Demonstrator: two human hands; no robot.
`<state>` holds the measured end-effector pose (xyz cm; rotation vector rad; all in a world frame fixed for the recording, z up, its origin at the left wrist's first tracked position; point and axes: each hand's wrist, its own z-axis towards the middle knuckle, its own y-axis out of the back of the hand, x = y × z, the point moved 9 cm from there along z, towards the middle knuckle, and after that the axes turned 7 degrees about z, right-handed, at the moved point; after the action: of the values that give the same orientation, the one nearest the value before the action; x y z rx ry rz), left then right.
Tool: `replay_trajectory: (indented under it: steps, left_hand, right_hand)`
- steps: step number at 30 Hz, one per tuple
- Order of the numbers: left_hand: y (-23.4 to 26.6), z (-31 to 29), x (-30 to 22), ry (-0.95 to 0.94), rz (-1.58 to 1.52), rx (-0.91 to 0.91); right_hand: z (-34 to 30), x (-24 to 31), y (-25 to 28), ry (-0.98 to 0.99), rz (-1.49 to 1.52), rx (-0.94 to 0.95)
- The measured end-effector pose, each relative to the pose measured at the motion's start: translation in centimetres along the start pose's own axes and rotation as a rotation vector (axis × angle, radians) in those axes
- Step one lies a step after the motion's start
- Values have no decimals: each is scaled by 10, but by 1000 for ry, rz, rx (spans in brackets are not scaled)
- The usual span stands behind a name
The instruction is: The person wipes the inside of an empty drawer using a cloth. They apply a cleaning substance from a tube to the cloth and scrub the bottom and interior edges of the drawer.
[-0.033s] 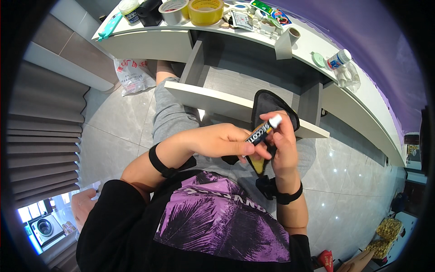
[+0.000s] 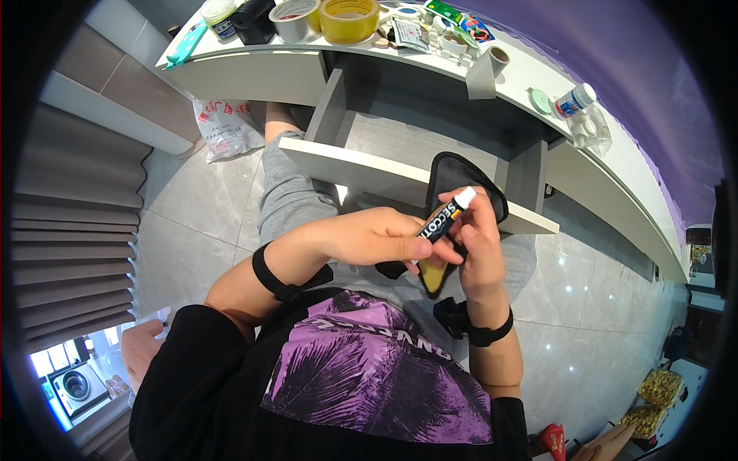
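In front of my lap, my left hand (image 2: pixel 373 240) grips a small dark glue tube (image 2: pixel 438 224) between thumb and fingers. Its white cap (image 2: pixel 465 197) points up and to the right. My right hand (image 2: pixel 484 257) is curled around the cap end, the index finger behind the tube and the thumb on the near side. Behind both hands is a black, shoe-like piece (image 2: pixel 450 169), wide at the top, with a yellowish area (image 2: pixel 433 278) towards its pointed lower end. My hands and the tube hide its middle; whether the right hand also grips it, I cannot tell.
A pulled-out drawer (image 2: pixel 369 165) stands before me, under a white curved desktop (image 2: pixel 515 92). On top are tape rolls (image 2: pixel 350 19), a bottle (image 2: pixel 575 101) and small packets. A plastic bag (image 2: pixel 227 131) lies on the floor at left. Another hand (image 2: pixel 142 353) shows at lower left.
The glue tube's cap end has risen slightly and the tube is a little steeper. The lower tip of the black piece has shifted slightly left, showing more yellow.
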<state>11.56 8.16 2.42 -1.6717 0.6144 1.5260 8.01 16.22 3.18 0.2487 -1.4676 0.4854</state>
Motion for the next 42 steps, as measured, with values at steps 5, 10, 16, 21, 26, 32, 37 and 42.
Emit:
replay_trajectory:
  steps: [5, 10, 16, 21, 26, 32, 37, 42]
  left_hand:
    - [11, -3, 1, 29, 79, -99]
    - [23, -5, -3, -106, 224, -281]
    - [26, -4, -3, -159, 310, -363]
    - [27, -7, -16, -184, 391, -440]
    - [34, -21, -29, -170, 276, -503]
    - [45, -48, -58, -328, 141, -513]
    - [65, -77, -91, -469, 377, -662]
    - [77, -77, -102, -367, 807, -896]
  right_hand:
    - [2, -3, -12, 1, 53, 51]
    - [4, -3, -19, -43, 84, 56]
    - [1, -6, -23, 15, 176, 94]
    - [2, 3, -25, 74, 210, 161]
    - [1, 8, -18, 184, 135, 102]
    - [5, -5, -16, 41, -273, 244]
    - [9, -8, -2, -12, -460, 144]
    - [4, 7, 7, 97, -473, 116]
